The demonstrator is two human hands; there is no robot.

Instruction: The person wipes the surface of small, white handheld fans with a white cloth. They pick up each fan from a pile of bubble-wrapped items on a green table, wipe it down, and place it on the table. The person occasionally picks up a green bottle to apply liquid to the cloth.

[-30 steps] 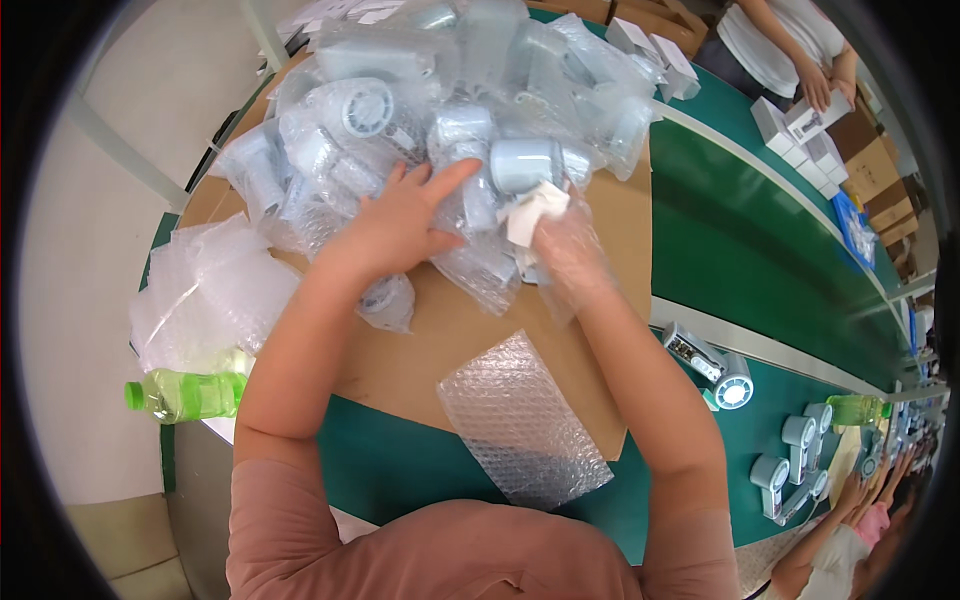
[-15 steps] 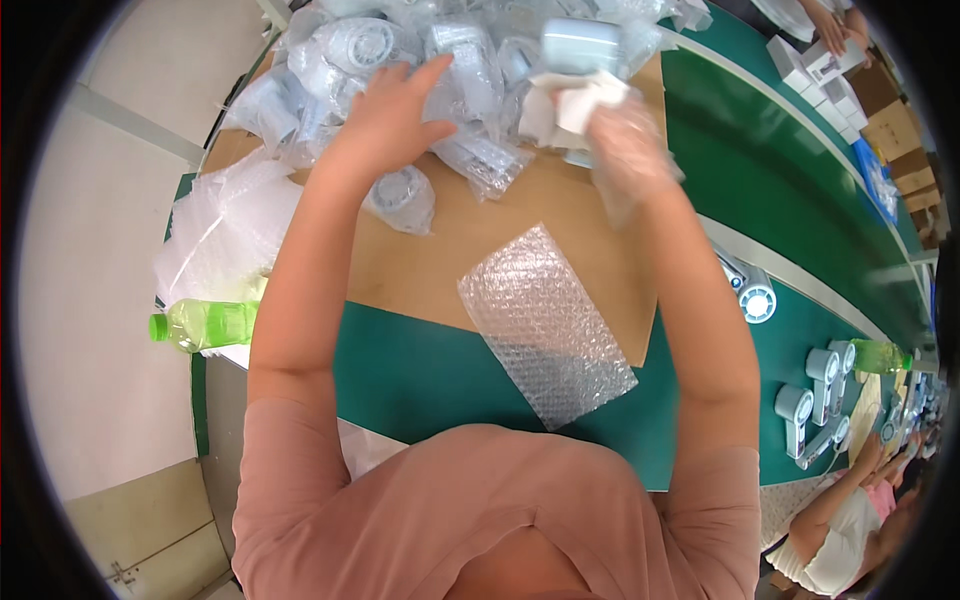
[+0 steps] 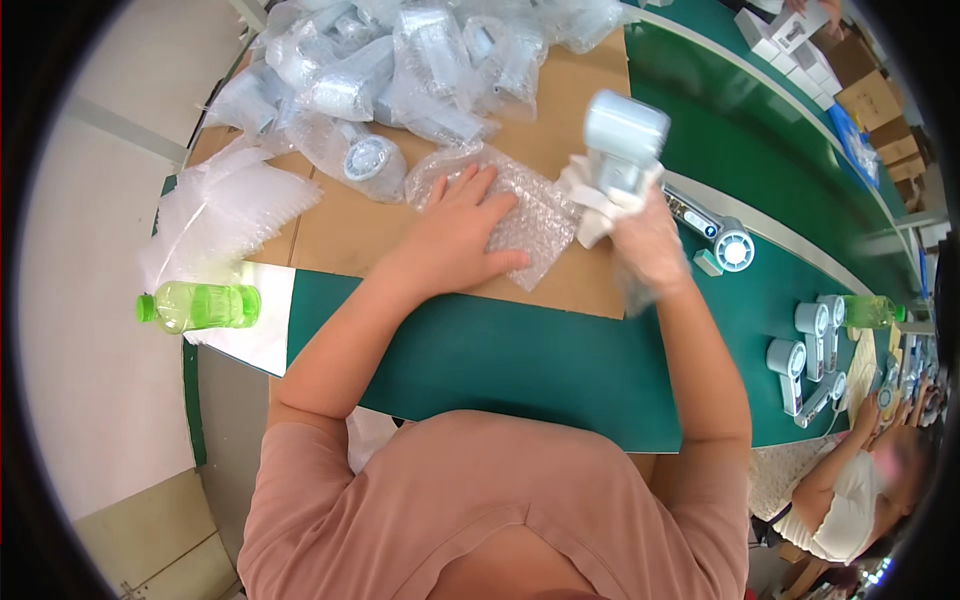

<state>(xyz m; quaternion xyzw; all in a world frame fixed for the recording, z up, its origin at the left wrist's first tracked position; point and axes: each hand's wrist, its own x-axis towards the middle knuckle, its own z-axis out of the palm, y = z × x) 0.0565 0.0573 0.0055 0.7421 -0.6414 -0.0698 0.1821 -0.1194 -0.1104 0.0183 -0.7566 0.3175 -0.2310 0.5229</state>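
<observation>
My left hand (image 3: 462, 232) lies with spread fingers on a clear bubble wrap bag (image 3: 530, 215) on the brown cardboard. In my right hand (image 3: 650, 245), which has a clear plastic glove on it, is a pale blue handheld fan (image 3: 626, 125), its head upward. A crumpled white cloth (image 3: 597, 207) sits between the fingers and the fan's handle, hiding part of it. The fan is held above the table, right of the bag. Near my left hand rests a bagged fan (image 3: 370, 160), at the near edge of a heap of bubble-wrapped fans (image 3: 435, 50).
Flat bubble wrap bags (image 3: 215, 205) are stacked at left, behind a green bottle (image 3: 205, 306). Right of my hand lie an unwrapped fan (image 3: 725, 240) and a small green-white block (image 3: 709, 262). Several fans (image 3: 790, 370) stand farther right, near a seated co-worker (image 3: 835, 500).
My left hand has come down from the heap onto the bubble wrap bag, which now lies farther back. My right hand has moved nearer with the fan, whose head now points up.
</observation>
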